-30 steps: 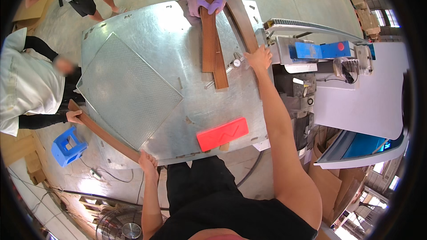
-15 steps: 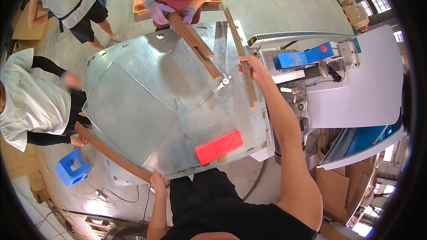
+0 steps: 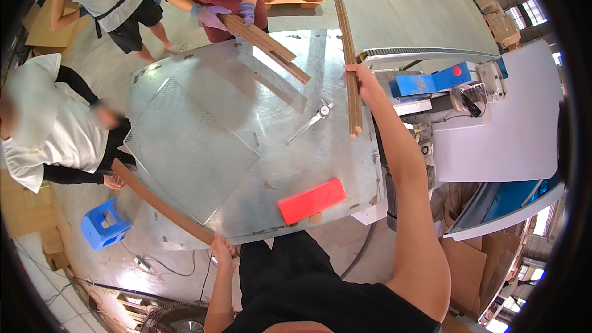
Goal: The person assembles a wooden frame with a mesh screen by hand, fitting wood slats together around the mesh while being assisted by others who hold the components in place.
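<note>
My left hand [image 3: 223, 250] is closed round the near end of a long brown strip [image 3: 160, 206] along the table's near left edge. The strip's far end lies by the hand [image 3: 113, 181] of a person in a white shirt; whether that hand grips it I cannot tell. My right hand [image 3: 365, 81], arm stretched out, grips a bundle of long brown grooved strips [image 3: 354, 106] over the table's right side. Across the table, a co-worker's gloved hands [image 3: 213, 16] hold more brown grooved strips [image 3: 265, 43]. Between us lies a dial caliper [image 3: 311, 122] on the metal table [image 3: 290, 166].
A red box [image 3: 312, 201] sits at the near edge, and a wire mesh sheet [image 3: 194, 148] covers the table's left part. To the right stands a machine with a blue arm [image 3: 435, 80]. On the floor at left are a blue stool [image 3: 106, 224] and cables.
My right hand has moved farther from me with its strips. The co-worker's strips have shifted left and up, off the tabletop. My left hand keeps its hold; the whole view has turned slightly.
</note>
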